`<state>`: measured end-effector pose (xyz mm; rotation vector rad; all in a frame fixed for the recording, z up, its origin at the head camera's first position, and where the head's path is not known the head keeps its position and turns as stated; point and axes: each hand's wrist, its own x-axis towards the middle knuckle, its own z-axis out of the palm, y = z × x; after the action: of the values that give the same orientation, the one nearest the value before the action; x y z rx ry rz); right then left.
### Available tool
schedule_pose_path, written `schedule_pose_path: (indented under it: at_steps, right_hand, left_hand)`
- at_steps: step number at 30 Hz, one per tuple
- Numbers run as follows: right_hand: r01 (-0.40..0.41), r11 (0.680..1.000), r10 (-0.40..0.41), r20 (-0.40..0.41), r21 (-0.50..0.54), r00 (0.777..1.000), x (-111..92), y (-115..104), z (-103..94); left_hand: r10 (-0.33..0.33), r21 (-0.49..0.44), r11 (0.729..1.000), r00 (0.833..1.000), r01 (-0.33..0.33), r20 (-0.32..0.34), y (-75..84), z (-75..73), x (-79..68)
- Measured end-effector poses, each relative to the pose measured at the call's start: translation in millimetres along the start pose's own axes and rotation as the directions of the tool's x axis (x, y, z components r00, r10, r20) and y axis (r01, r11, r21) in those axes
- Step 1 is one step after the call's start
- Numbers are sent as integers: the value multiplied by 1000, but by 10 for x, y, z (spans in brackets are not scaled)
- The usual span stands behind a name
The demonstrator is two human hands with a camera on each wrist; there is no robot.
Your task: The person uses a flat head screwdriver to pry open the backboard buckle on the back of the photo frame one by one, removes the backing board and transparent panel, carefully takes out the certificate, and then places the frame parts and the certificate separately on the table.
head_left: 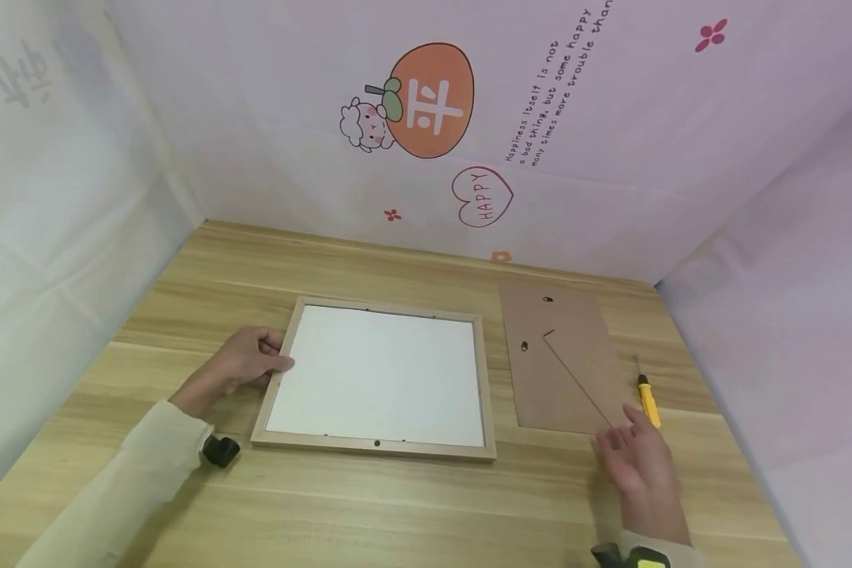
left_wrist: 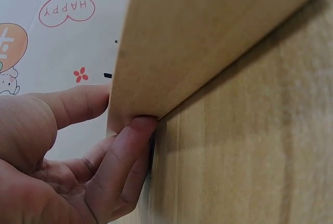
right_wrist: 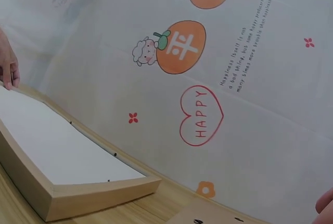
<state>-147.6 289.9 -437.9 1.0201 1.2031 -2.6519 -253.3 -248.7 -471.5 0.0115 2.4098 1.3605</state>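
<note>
My left hand (head_left: 252,359) grips the left side of a light wooden picture frame (head_left: 376,450). In the left wrist view the thumb lies along one edge of the frame side (left_wrist: 171,41) and the fingers bend at the other. A white sheet (head_left: 379,375) fills the frame, with small dark tabs around it. My right hand (head_left: 639,465) is at the near right corner of a brown backing board (head_left: 568,386), covering that corner. I cannot tell whether it pinches the board. Only its fingertips (right_wrist: 326,211) show in the right wrist view.
A yellow-handled screwdriver (head_left: 648,402) lies right of the board, close to my right hand. Small dark metal fittings (head_left: 525,346) sit on the board, along with a long thin diagonal line. Printed white cloth walls (head_left: 291,189) enclose the wooden table (head_left: 312,513).
</note>
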Motion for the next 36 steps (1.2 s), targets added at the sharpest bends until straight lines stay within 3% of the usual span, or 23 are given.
schedule_pose_path:
  at_steps: [4, 14, 22, 30, 36]
  right_hand:
    - [-4, 1000, 4, -7, -23, 1000, 11, 59, 134]
    - [1, 992, 7, 63, -126, 998, 22, 286, 501]
    - [129, 923, -67, 180, -362, 981, 79, 537, 672]
    - [149, 910, -20, 320, -386, 947, 178, 686, 802]
    - [167, 883, -11, 337, -438, 942, 232, 750, 876]
  left_hand:
    - [-1, -3, 1000, 1000, 1, -8, 11, 4, -12]
    - [-9, -9, 1000, 1000, 9, -24, 42, 53, -13]
    - [-9, -14, 1000, 1000, 9, -23, 56, 87, -2]
    - [-20, -39, 999, 1000, 19, -18, 69, 121, 27]
    - [-22, -41, 999, 1000, 22, -17, 61, 139, 34]
